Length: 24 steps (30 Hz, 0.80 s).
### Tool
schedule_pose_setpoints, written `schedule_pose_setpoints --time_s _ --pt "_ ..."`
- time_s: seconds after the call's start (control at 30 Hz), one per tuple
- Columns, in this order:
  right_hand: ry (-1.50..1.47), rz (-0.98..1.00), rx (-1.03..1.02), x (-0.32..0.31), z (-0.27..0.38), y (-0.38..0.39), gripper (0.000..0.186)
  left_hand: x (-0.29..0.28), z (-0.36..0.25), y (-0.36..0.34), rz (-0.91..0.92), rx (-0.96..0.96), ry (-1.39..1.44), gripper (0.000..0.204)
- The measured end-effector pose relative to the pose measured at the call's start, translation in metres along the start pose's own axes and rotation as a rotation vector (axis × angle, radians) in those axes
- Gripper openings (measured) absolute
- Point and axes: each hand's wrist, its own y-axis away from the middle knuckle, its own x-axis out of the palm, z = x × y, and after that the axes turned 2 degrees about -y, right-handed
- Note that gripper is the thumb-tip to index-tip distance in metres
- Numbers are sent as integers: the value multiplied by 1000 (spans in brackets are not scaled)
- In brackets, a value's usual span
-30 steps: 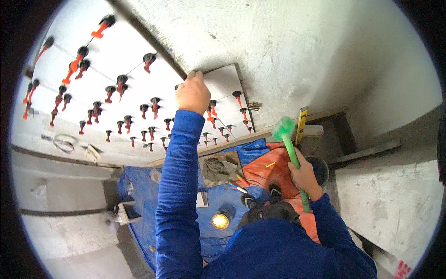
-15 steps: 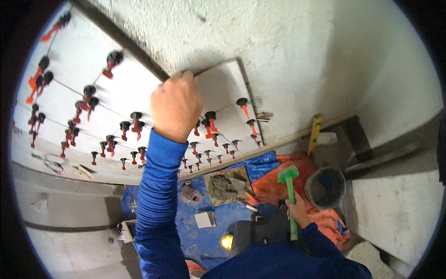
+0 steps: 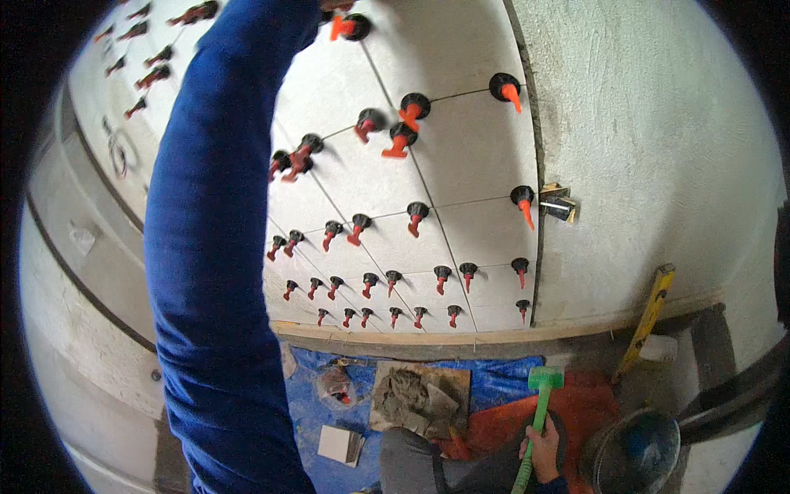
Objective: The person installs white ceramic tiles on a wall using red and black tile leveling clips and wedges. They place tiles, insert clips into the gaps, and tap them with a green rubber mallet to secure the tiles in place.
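In my right hand (image 3: 544, 451), low on the right, is a green mallet (image 3: 546, 378), gripped round its handle with the head upward. My blue-sleeved left arm reaches up across the wall to the top edge. Only a sliver of my left hand (image 3: 336, 4) shows there, beside a tile levelling clip (image 3: 355, 27) with a black round base and orange-red handle; its fingers are hidden. Light wall tiles (image 3: 475, 156) cover the wall, and more such clips (image 3: 411, 111) stand out along their joints.
A mortar heap (image 3: 407, 395) lies on a board over blue sheeting (image 3: 309, 445). Small white tiles (image 3: 339, 445) are stacked nearby. At the right stand a yellow spirit level (image 3: 646, 323) and a bucket (image 3: 632, 453). Wires stick out of a wall box (image 3: 558, 202).
My left hand has gone from the upper tile's edge up to the top of the picture. The view has shifted closer to the tiled wall. The mallet stays in my right hand.
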Motion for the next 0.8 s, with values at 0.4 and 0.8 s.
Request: schedule_pose_setpoints --time_s 0.4,0.8 --pt "-23 52 -98 -18 -27 -28 50 -2 -4 -3 189 -719 914 87" --pt "10 13 -161 -30 -45 -61 59 -46 -10 113 -598 -683 1004 74"
